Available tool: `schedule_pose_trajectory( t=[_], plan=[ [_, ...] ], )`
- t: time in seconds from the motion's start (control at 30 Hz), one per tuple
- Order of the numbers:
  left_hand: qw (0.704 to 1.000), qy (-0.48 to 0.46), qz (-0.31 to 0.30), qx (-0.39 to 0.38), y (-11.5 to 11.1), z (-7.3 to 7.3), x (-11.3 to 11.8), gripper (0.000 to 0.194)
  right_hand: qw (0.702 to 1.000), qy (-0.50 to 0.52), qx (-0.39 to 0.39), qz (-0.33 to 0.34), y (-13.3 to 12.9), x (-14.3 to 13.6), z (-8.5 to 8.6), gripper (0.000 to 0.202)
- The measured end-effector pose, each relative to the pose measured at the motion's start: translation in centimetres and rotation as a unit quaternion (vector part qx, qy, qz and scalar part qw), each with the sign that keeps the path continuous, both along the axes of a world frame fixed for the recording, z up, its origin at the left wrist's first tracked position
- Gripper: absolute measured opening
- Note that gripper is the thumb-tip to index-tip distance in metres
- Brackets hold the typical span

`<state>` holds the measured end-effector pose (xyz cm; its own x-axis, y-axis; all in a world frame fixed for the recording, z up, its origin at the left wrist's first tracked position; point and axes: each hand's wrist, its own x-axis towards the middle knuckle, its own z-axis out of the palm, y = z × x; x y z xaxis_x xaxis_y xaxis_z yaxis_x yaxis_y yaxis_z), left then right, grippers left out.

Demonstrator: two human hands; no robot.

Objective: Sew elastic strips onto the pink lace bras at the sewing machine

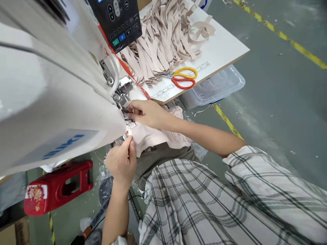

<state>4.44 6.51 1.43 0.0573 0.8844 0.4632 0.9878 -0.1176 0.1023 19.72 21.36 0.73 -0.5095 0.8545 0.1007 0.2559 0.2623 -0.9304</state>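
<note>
Head view has the pale cloth (pixel 150 136) at the working end of the sewing machine (pixel 63 88), partly beneath the right hand (pixel 145 114) and up and right of the left hand (pixel 121 163). Right is nearer, its forearm crossing over the cloth; its fingers curl by the machine, but their grip cannot be told. Left thumb and forefinger pinch the cloth's edge. Its long axis runs roughly sideways, left end pointing into the machine, right end toward the lace (pixel 180 137).
</note>
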Motion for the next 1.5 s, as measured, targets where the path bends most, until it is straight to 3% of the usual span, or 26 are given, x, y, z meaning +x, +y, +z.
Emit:
schedule_pose_trajectory(
  t=[0.77, 0.97, 1.1, 1.33, 1.5],
  plan=[
    [0.998, -0.031, 0.055, 0.011, -0.3, 0.4, 0.2, 0.022, 0.995, 0.088, -0.033, 0.029, -0.4, 1.1, -0.9, 0.014],
    [0.993, -0.105, 0.044, 0.013, -0.4, 0.3, -0.1, 0.020, 0.995, 0.088, -0.041, 0.028, -0.6, 1.3, -1.0, 0.016],
    [0.982, -0.173, 0.070, 0.002, -0.3, 0.4, 0.0, 0.020, 0.994, 0.093, -0.048, 0.022, -0.9, 1.2, -1.4, 0.016],
    [0.956, -0.270, 0.108, -0.052, -0.5, 1.2, -0.2, 0.020, 0.960, 0.219, -0.173, 0.022, -3.6, 1.4, -2.2, 0.022],
    [0.950, -0.285, 0.092, -0.082, -1.3, 1.2, -0.4, 0.019, 0.898, 0.260, -0.354, 0.039, -6.1, 2.3, -2.5, 0.036]
  ],
)
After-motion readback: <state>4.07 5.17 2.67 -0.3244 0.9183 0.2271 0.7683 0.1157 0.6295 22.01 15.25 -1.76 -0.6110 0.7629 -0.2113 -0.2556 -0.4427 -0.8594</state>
